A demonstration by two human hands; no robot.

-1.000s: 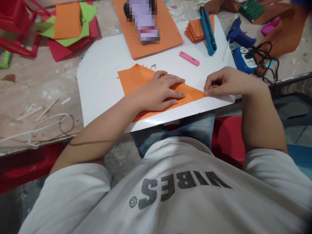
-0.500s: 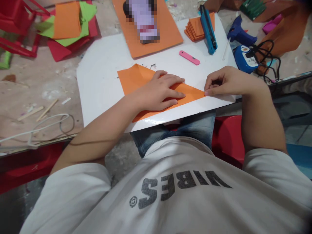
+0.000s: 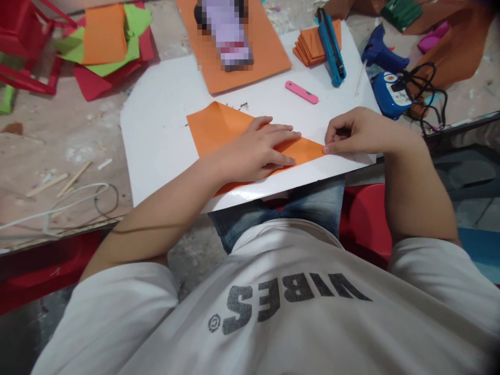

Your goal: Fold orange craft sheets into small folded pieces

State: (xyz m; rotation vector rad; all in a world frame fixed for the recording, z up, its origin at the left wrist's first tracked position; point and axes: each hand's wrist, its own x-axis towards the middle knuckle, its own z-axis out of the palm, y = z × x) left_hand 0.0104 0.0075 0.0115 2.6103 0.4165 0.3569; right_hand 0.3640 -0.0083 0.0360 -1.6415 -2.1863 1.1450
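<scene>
A sheet of orange paper (image 3: 213, 127), folded to a point on its right, lies on a white board (image 3: 156, 120). Across its middle rests my left hand (image 3: 261, 151), palm down with the fingers spread. My right hand (image 3: 353, 130) pinches the paper's right tip between thumb and fingertips, the other fingers curled in. My left palm and forearm hide part of the sheet's lower side. Just above the paper lies a pink cutter (image 3: 301, 92).
Beyond are an orange sheet under a blurred-out object (image 3: 230, 36), a blue utility knife (image 3: 331, 49) on folded orange papers (image 3: 307, 47), and a blue glue gun (image 3: 385, 52) by a corded blue device (image 3: 392, 96). Coloured papers (image 3: 105, 39) and a small red chair (image 3: 29, 41) stand left.
My left hand has slid slightly right along the paper, its fingers reaching nearer the tip. My right hand keeps its pinch. The whole view has shifted a little.
</scene>
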